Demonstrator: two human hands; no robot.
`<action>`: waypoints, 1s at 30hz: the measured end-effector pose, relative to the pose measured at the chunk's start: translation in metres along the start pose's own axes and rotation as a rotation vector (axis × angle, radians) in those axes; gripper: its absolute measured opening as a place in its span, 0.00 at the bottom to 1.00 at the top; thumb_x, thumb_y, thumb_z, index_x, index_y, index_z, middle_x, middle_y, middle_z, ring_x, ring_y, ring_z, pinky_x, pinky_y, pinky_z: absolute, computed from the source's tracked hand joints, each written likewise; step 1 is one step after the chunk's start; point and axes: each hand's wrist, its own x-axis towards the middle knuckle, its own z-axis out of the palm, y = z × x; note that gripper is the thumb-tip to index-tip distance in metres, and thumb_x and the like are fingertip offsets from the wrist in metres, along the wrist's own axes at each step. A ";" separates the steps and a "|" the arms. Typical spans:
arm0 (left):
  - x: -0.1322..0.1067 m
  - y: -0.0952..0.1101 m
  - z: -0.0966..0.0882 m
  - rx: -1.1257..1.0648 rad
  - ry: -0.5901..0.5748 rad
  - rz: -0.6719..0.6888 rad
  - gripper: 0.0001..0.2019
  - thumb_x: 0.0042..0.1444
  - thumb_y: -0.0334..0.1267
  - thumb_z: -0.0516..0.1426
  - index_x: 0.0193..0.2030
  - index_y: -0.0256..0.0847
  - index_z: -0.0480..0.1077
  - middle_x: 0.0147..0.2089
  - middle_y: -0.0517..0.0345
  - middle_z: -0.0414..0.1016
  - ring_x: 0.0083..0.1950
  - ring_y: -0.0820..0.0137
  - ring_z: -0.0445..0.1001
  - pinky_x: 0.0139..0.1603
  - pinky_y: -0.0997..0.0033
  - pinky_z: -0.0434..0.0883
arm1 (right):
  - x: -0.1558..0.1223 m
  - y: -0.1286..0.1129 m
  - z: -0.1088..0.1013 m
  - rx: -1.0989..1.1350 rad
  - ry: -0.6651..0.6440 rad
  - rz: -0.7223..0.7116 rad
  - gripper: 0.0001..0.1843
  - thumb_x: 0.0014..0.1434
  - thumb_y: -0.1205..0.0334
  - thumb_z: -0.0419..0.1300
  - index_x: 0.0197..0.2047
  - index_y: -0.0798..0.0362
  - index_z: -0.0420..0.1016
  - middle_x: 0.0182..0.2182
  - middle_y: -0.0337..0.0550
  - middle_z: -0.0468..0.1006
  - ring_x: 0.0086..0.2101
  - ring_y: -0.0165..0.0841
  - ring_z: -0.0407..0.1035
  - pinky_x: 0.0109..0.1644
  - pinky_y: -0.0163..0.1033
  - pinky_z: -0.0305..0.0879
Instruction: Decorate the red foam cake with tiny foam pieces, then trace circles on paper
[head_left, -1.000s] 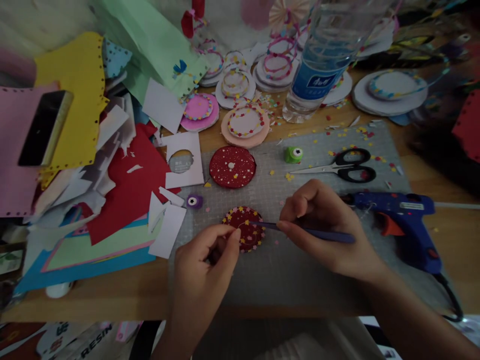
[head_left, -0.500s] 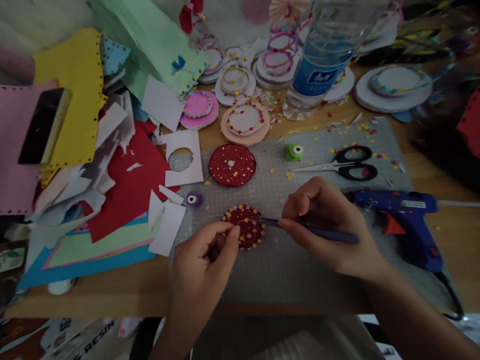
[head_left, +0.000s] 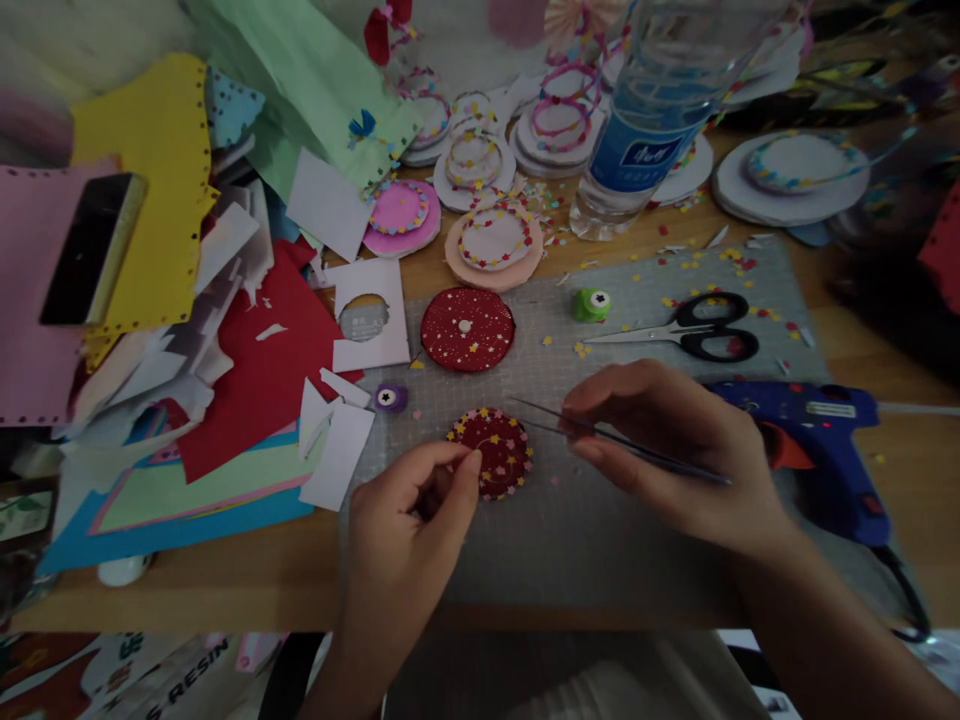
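Left to right on the desk (head_left: 225, 592): one black phone-like slab (head_left: 88, 250) at the far left, one yellow sheet (head_left: 142, 200) at upper left, one red sheet (head_left: 262, 390), one white card (head_left: 394, 345) with a round hole, and one purple punch (head_left: 390, 398). Two dark red discs sit mid-frame: a speckled disc (head_left: 480, 335), and just below it a star-rimmed disc (head_left: 510, 462) at centre. Beyond are one green punch (head_left: 592, 305), one bottle (head_left: 637, 155) at upper right, one pair of scissors (head_left: 694, 330) and one blue glue gun (head_left: 840, 430).

The hands are apart. The left hand (head_left: 412, 520) pinches thumb and forefinger together at the star-rimmed disc's left edge; what lies between them cannot be told. The right hand (head_left: 697, 440), loosely curled, grips one pair of tweezers (head_left: 652, 454), its tips parted.
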 end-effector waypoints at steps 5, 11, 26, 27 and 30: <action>-0.001 0.000 0.000 -0.017 -0.005 -0.008 0.06 0.59 0.40 0.61 0.35 0.44 0.79 0.21 0.66 0.73 0.21 0.76 0.68 0.22 0.79 0.68 | 0.004 -0.002 -0.006 -0.186 -0.085 -0.135 0.07 0.60 0.66 0.66 0.41 0.47 0.75 0.33 0.36 0.79 0.34 0.30 0.75 0.37 0.35 0.71; -0.001 -0.001 0.002 -0.020 0.007 0.003 0.06 0.59 0.40 0.60 0.34 0.44 0.79 0.22 0.66 0.73 0.21 0.76 0.68 0.22 0.79 0.68 | 0.007 -0.003 -0.007 -0.234 -0.137 -0.265 0.05 0.62 0.69 0.64 0.41 0.50 0.76 0.34 0.39 0.81 0.36 0.29 0.77 0.41 0.32 0.73; 0.000 0.003 0.000 0.013 0.009 0.016 0.06 0.59 0.39 0.61 0.34 0.44 0.79 0.21 0.67 0.73 0.21 0.76 0.69 0.22 0.79 0.68 | 0.008 -0.004 -0.006 -0.262 -0.141 -0.300 0.08 0.62 0.68 0.64 0.43 0.45 0.78 0.35 0.40 0.82 0.36 0.32 0.78 0.38 0.36 0.76; 0.000 0.002 0.001 0.012 0.007 0.014 0.05 0.59 0.39 0.61 0.35 0.44 0.79 0.21 0.67 0.73 0.21 0.76 0.69 0.22 0.79 0.68 | 0.008 -0.004 -0.005 -0.257 -0.138 -0.292 0.09 0.62 0.68 0.64 0.43 0.44 0.78 0.35 0.40 0.82 0.36 0.33 0.78 0.37 0.37 0.76; -0.001 0.002 0.002 0.008 0.005 0.015 0.06 0.59 0.39 0.61 0.35 0.44 0.79 0.22 0.66 0.73 0.22 0.76 0.69 0.23 0.79 0.68 | 0.009 -0.005 -0.005 -0.240 -0.130 -0.263 0.09 0.61 0.67 0.64 0.42 0.43 0.79 0.34 0.40 0.82 0.35 0.34 0.78 0.36 0.38 0.76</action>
